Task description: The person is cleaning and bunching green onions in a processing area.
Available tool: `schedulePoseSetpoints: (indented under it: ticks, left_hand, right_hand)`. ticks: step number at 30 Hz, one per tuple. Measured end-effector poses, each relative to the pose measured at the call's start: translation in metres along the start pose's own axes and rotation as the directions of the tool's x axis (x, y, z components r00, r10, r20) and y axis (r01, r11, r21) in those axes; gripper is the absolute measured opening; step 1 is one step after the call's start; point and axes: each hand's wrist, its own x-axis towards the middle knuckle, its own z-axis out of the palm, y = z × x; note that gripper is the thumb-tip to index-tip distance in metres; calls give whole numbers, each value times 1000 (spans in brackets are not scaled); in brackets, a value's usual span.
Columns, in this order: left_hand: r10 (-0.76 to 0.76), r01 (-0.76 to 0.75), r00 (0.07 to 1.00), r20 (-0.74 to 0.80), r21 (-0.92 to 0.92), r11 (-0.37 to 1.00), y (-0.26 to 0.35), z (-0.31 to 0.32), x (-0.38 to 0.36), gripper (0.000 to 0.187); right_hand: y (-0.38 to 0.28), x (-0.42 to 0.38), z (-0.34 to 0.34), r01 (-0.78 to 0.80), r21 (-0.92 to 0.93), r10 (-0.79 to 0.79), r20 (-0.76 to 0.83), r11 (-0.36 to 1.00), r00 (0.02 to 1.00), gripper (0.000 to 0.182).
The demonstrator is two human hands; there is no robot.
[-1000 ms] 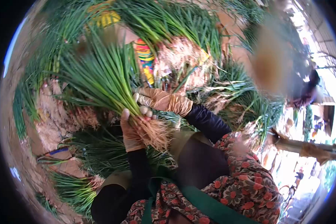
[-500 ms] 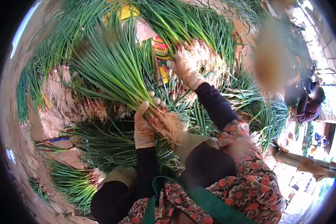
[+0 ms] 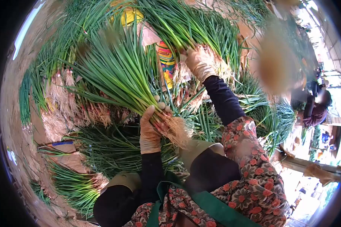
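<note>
My left hand [image 3: 150,128], in a pale glove, is closed around the lower stalks of a thick bunch of green onions [image 3: 121,72]. The leaves fan out to the upper left, and the stringy roots [image 3: 176,130] hang past my fingers to the right. Stretched forward, my right hand [image 3: 201,64], gloved too, grips at the root end of a large heap of green onions [image 3: 178,26]. Its fingers curl over the stalk bases, and their tips are partly hidden. A brightly patterned sheet [image 3: 166,56] shows between the bunch and the heap.
More green onions with roots lie at the left [image 3: 60,94] and lower left [image 3: 72,185]. Loose leaves [image 3: 106,147] cover the ground before my knees. A yellow bag [image 3: 132,17] sits at the back. Another person [image 3: 317,108] is at the far right. A brown smear blurs the upper right.
My right hand has moved up and slightly right, from beside the heap onto its stalk bases. The left hand, still holding its bunch, has shifted slightly right.
</note>
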Motion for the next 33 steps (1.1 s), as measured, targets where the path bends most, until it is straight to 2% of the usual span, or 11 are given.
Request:
schedulePoseSetpoints:
  ticks: [4, 7, 11, 12, 15, 23, 25, 27, 28, 30, 33]
  left_hand:
    - [65, -50, 990, -125, 116, 992, 1, 14, 5, 46]
    - [-149, 149, 984, 96, 2, 989, 10, -33, 6, 47]
    - [47, 23, 972, -230, 294, 956, 2, -6, 5, 42]
    - [73, 2, 939, -335, 218, 976, -3, 10, 6, 40]
    - [30, 54, 962, -272, 299, 953, 2, -9, 6, 37]
    - [-9, 72, 962, -274, 218, 973, -1, -5, 9, 35]
    - [-83, 144, 959, -270, 214, 966, 2, -10, 5, 34]
    - [36, -20, 996, -85, 182, 983, -6, 3, 3, 39]
    - [77, -73, 996, -39, 104, 992, -6, 17, -1, 41]
    - [147, -145, 989, 25, -47, 988, -3, 32, -5, 51]
    - [105, -106, 994, 36, 16, 994, 10, 21, -3, 58]
  right_hand:
    - [-47, -41, -30, -71, 241, 11, 242, 968, 970, 36]
    - [-77, -102, -61, 244, 390, -382, 330, 888, 863, 26]
    - [-45, -111, -30, -78, 780, -512, 478, 621, 714, 37]
    - [-53, -102, -34, -558, 759, -346, 650, 335, 677, 40]
    - [-84, -66, -24, -794, 599, -164, 798, 107, 580, 33]
    - [-109, -76, 3, -494, 406, 39, 801, -769, 598, 28]
    - [-82, -79, 32, -538, 176, -328, 626, -824, 707, 27]
    - [-56, -67, 57, -634, 411, -301, 628, -655, 718, 24]
    - [-44, -60, 63, -563, 826, -164, 552, -25, 817, 23]
    - [-20, -51, 81, 342, 754, -615, 103, 561, 782, 27]
    - [-17, -63, 44, 80, 612, -440, 465, 786, 768, 33]
